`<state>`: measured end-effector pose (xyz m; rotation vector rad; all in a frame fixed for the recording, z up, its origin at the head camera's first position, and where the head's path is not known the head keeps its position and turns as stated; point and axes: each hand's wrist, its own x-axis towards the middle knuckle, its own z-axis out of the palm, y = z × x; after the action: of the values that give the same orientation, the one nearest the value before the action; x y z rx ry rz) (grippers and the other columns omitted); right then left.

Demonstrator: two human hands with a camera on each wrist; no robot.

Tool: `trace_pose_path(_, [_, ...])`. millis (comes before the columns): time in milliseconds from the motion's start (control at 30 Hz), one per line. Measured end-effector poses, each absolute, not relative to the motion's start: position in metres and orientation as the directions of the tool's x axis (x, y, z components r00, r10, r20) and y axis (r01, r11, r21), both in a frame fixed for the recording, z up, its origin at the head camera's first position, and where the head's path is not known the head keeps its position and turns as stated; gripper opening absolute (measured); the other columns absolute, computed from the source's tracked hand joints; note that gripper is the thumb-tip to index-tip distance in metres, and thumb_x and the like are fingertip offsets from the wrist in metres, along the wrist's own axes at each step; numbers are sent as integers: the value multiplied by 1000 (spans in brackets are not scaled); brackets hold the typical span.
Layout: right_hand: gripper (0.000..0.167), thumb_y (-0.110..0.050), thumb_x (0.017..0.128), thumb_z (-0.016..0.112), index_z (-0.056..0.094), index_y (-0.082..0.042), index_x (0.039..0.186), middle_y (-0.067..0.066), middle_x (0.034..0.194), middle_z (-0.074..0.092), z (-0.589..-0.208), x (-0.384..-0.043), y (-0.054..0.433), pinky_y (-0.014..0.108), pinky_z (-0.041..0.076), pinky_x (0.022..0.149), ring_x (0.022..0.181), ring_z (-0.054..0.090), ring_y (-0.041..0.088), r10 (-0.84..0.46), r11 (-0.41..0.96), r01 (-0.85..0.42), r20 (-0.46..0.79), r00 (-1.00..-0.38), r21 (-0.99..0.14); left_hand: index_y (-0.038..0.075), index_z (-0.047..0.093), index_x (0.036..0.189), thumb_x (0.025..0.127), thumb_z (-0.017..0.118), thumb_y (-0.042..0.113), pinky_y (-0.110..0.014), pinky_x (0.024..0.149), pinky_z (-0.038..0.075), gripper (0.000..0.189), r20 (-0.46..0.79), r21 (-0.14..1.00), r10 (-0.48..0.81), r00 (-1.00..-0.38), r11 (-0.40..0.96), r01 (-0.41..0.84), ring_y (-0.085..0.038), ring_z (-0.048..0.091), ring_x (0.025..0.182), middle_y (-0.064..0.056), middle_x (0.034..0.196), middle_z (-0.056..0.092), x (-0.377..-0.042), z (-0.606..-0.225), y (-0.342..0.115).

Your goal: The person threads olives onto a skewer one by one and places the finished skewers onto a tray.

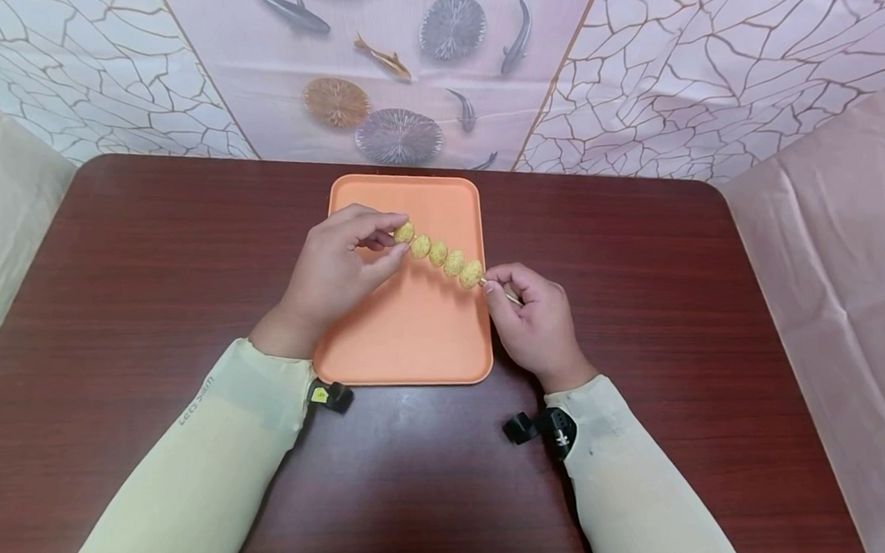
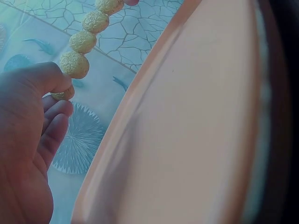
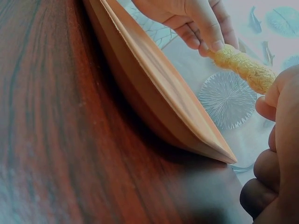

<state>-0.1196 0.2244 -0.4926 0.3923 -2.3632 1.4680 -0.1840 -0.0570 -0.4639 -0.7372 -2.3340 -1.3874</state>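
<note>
A skewer of several round yellow balls is held slantwise above an orange tray. My right hand grips the bare end of the thin stick just past the tray's right edge. At the other end, my left hand pinches the last ball between thumb and fingers. In the left wrist view the balls show a rough, crumbly surface and sit close together in a row. The right wrist view has the skewer raised above the tray's rim, with a hand at each end.
The tray lies on a dark reddish-brown table, near its back edge. Behind stands a patterned cloth with fish and round motifs. Pale cloth hangs at the left and right sides.
</note>
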Motion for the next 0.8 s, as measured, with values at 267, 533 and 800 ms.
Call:
trace_pose_path(267, [10, -11, 107, 74, 80, -4, 102, -6, 62, 44, -491, -120, 225, 21, 31, 49, 52, 38, 6, -67, 447, -392, 408, -911, -804, 6, 85, 128, 94, 89, 4, -30, 87, 66, 34, 530, 701, 268, -804, 395, 594, -19, 78, 93, -8, 111, 81, -184, -464, -57])
trace_pose_path(533, [9, -13, 105, 75, 80, -6, 103, -4, 63, 44, -486, -121, 224, 22, 34, 52, 54, 42, 10, -70, 510, -359, 377, -923, -782, 7, 84, 128, 95, 89, 6, -33, 88, 67, 33, 509, 694, 280, -814, 426, 581, -19, 78, 96, -7, 112, 80, -186, -465, -57])
trace_pose_path(800, [5, -15, 102, 76, 79, -11, 102, -3, 66, 49, -484, -119, 222, 23, 39, 55, 58, 47, 13, -63, 565, -317, 344, -937, -761, 7, 84, 129, 96, 88, 7, -34, 89, 67, 33, 470, 710, 282, -836, 442, 549, -19, 77, 97, -7, 110, 79, -186, -468, -57])
